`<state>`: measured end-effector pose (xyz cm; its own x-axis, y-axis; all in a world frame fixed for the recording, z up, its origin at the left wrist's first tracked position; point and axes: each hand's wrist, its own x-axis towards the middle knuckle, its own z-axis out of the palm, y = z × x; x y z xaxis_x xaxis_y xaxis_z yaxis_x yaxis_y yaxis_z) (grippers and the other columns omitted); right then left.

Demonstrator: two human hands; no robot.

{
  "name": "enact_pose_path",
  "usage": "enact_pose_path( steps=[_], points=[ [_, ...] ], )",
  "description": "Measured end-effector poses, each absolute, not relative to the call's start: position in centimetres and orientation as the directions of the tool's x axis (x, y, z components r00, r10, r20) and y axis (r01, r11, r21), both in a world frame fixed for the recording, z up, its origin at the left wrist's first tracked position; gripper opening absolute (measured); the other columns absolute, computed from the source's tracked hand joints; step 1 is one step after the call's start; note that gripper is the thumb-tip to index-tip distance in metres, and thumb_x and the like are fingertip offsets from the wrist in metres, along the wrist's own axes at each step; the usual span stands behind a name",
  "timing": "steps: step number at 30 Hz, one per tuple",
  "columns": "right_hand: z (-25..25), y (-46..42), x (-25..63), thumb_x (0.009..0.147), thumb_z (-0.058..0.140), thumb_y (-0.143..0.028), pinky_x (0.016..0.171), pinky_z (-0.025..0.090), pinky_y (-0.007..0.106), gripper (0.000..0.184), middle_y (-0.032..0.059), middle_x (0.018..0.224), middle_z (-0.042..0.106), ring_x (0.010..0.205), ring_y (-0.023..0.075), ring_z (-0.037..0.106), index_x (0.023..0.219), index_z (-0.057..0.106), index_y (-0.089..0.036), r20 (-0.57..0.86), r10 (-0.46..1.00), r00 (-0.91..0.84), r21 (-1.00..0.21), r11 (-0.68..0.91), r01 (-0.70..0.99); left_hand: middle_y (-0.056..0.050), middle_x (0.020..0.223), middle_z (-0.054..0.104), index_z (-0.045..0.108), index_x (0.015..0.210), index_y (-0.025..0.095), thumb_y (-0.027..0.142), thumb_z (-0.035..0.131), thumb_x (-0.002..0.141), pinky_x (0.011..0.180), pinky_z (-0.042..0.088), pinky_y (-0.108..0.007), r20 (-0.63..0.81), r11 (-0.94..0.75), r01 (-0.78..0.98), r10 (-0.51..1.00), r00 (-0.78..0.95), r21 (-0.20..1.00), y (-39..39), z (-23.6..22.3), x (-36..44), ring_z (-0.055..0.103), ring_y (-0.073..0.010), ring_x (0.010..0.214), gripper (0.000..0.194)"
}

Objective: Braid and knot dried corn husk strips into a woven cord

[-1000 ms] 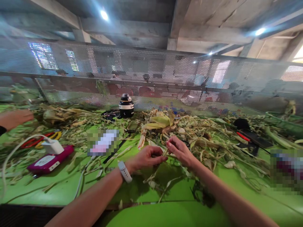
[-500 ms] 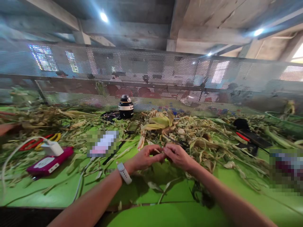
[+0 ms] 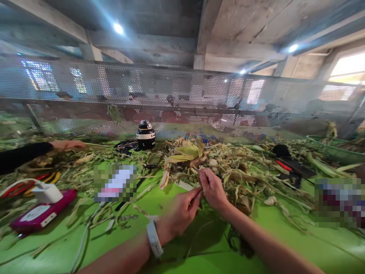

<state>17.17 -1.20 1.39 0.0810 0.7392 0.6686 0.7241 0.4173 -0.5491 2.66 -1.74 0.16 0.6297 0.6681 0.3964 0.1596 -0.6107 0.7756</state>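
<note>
My left hand (image 3: 181, 213), with a white watch (image 3: 154, 239) on its wrist, is closed, thumb and fingers pinched together. Its fingertips meet those of my right hand (image 3: 213, 189), which is closed too. Whatever lies between the fingers is hidden or too small to make out. A pale strip of husk (image 3: 184, 185) shows just beyond the left fingertips. Behind both hands rises a heap of dry corn husks (image 3: 228, 160), topped by a larger yellow-green husk (image 3: 186, 152).
On the green table (image 3: 145, 198) lie a magenta power bank (image 3: 44, 213) with a white charger (image 3: 48, 193), and a blurred phone (image 3: 117, 183) on a cable. A black bottle (image 3: 146, 136) stands before a perforated screen (image 3: 176, 83). Another person's hand (image 3: 68, 144) reaches in from the left.
My left hand has moved down and closer, its wrist lower; both hands stay together. Another person's hand and dark sleeve have come further in from the left. The whole view has shifted slightly.
</note>
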Motion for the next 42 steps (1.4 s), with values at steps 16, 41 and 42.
enact_pose_path(
  steps=[16, 41, 42],
  points=[
    [2.3, -2.4, 17.1, 0.093, 0.040, -0.020, 0.061, 0.031, 0.027, 0.025, 0.0034, 0.068, 0.047, 0.064, 0.0163, 0.042, 0.074, 0.055, -0.018, 0.809, 0.439, -0.391, 0.225, 0.383, 0.896, -0.007, 0.130, 0.055, 0.067, 0.108, 0.022, 0.041, 0.051, 0.085, 0.095, 0.040, -0.036, 0.226, -0.103, -0.290, 0.874, 0.429, 0.951, -1.4, 0.0, 2.6, 0.048, -0.0235, 0.117, 0.034],
    [1.7, -2.7, 15.6, 0.092, 0.034, -0.017, 0.063, 0.047, 0.025, 0.024, 0.0072, 0.076, 0.059, 0.069, 0.0156, 0.056, 0.078, 0.053, -0.017, 0.767, 0.562, -0.310, -0.025, 0.509, 0.860, -0.005, 0.093, 0.070, 0.071, 0.087, 0.018, 0.035, 0.073, 0.069, 0.094, 0.040, -0.033, 0.210, 0.101, -0.602, 0.881, 0.424, 0.792, -0.6, 0.8, 3.3, 0.059, -0.0183, 0.096, 0.025],
    [1.5, -2.7, 15.5, 0.092, 0.033, -0.018, 0.061, 0.046, 0.025, 0.024, 0.0069, 0.076, 0.059, 0.067, 0.0151, 0.056, 0.078, 0.053, -0.018, 0.771, 0.580, -0.263, -0.114, 0.532, 0.839, -0.005, 0.093, 0.069, 0.071, 0.088, 0.018, 0.035, 0.072, 0.069, 0.092, 0.041, -0.032, 0.205, 0.106, -0.596, 0.880, 0.429, 0.796, -0.7, 0.9, 3.3, 0.059, -0.0179, 0.095, 0.026]
  ],
)
